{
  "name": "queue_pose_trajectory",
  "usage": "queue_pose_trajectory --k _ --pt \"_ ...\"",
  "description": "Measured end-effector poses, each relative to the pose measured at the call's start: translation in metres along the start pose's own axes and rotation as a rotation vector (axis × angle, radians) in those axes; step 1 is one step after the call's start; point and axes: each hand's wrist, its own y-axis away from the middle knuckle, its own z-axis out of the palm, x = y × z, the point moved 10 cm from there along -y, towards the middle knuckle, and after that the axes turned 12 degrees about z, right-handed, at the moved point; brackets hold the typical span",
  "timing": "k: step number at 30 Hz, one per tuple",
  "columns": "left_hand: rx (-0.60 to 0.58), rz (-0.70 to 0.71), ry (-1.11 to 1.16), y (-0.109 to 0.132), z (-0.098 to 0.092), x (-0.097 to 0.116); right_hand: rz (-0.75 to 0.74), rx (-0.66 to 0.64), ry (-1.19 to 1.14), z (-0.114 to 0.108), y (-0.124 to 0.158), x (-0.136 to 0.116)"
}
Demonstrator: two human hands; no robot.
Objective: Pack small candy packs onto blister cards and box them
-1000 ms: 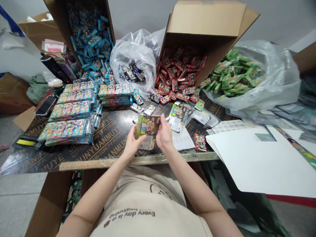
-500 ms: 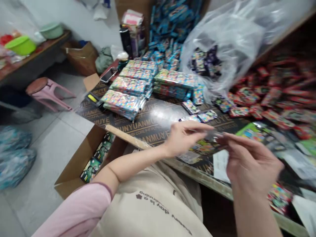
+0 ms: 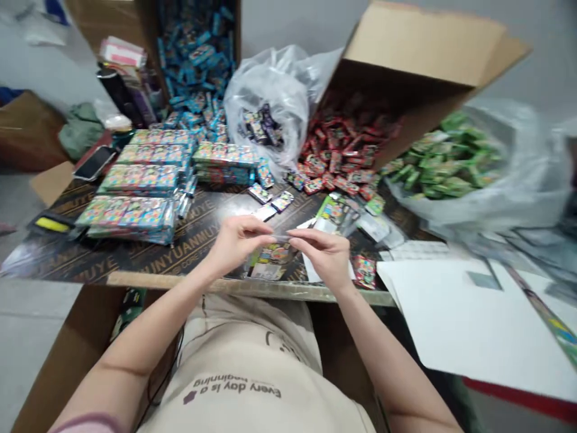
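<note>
Observed, pinched by left hand [image 3: 234, 242] and right hand [image 3: 331, 252] in closed thumb-and-finger grips, thin translucent upper edge of flat, glossy, multicoloured plastic pouch [image 3: 270, 260]. Located said pouch between both hands, near taped front edge of smooth black plywood table [image 3: 193, 233] with gold lettering; cannot tell whether touching. Noted beyond: crinkled translucent plastic bag [image 3: 293, 78] around small purple packets [image 3: 265, 123], beside brown cardboard box [image 3: 419, 36] spilling small red oblong packets [image 3: 333, 144]. Recorded at left shiny film-wrapped stacks [image 3: 126, 209]; at right, smooth white sheet [image 3: 473, 331]. Recorded also plain grey wall [image 3: 297, 21], pale tiled floor [image 3: 36, 337].
</note>
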Motion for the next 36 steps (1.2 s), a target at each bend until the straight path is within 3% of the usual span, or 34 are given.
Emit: queue_pose_trajectory --k 4,8,12,17,22,25,28,31,33,36 --pt "-0.022 -0.027 -0.044 -0.002 0.001 0.0 0.037 -0.098 0.005 0.005 -0.001 -0.007" --pt "-0.074 0.06 -0.142 -0.004 0.003 0.011 -0.028 -0.152 0.025 0.008 0.0 -0.013" --pt "-0.155 0.349 -0.298 0.006 0.01 0.036 -0.159 -0.14 0.06 0.006 0.008 -0.015" --pt "-0.161 0.654 -0.461 0.031 0.015 0.056 -0.5 -0.086 0.115 0.003 0.035 -0.021" --pt "-0.129 0.677 -0.494 0.034 0.02 0.058 -0.593 0.005 0.151 0.006 0.046 -0.016" --pt "-0.102 0.655 -0.474 0.031 0.016 0.057 -0.495 -0.035 0.104 0.007 0.036 -0.009" --pt "0.026 0.529 -0.419 0.022 -0.017 0.044 -0.332 0.003 -0.038 -0.009 0.013 0.008" --pt "0.441 0.271 -0.395 0.03 -0.092 0.01 -0.19 0.114 -0.024 -0.023 -0.018 0.037" --pt "0.653 0.069 -0.431 0.052 -0.131 -0.021 -0.113 0.117 0.116 -0.015 -0.045 0.059" --pt "0.64 -0.144 -0.509 0.086 -0.148 -0.066 -0.104 0.053 0.373 0.017 -0.093 0.08"
